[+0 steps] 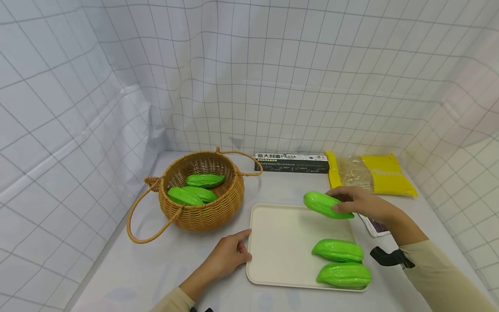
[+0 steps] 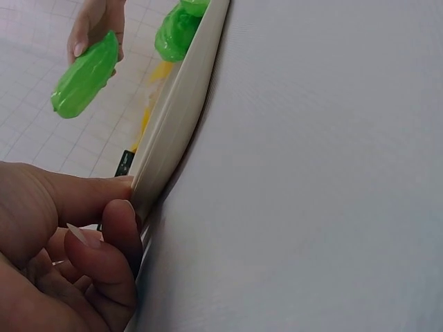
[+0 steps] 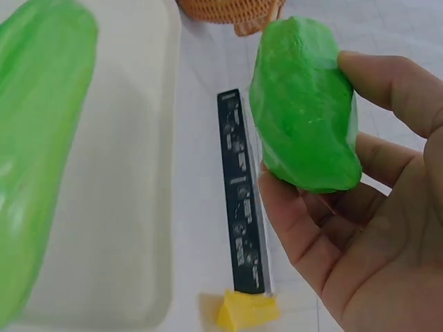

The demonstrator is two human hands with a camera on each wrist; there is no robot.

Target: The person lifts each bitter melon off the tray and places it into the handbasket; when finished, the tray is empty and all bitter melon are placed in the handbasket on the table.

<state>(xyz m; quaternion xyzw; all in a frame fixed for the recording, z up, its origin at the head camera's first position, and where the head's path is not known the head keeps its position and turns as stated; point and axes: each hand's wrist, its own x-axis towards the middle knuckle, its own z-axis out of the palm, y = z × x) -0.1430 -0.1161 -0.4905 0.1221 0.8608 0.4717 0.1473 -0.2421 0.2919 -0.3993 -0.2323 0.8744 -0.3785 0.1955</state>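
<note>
My right hand [image 1: 356, 203] holds a green ridged bitter melon [image 1: 323, 204] above the tray's far right corner. In the right wrist view, the thumb and fingers grip this melon [image 3: 301, 104] from its sides. My left hand [image 1: 230, 255] is at the left edge of the cream tray [image 1: 280, 247], fingertips on the rim; the left wrist view shows other fingers curled against the rim [image 2: 173, 131]. Two more bitter melons, a farther one [image 1: 338, 250] and a nearer one [image 1: 344, 275], lie side by side on the tray's right part.
A wicker basket [image 1: 210, 216] with looped handles stands left of the tray, several bitter melons [image 1: 204, 180] inside. A black pasta box [image 1: 292, 164] and a yellow bag [image 1: 386, 175] lie along the back. A partly hidden packet [image 1: 376, 226] sits under the right forearm.
</note>
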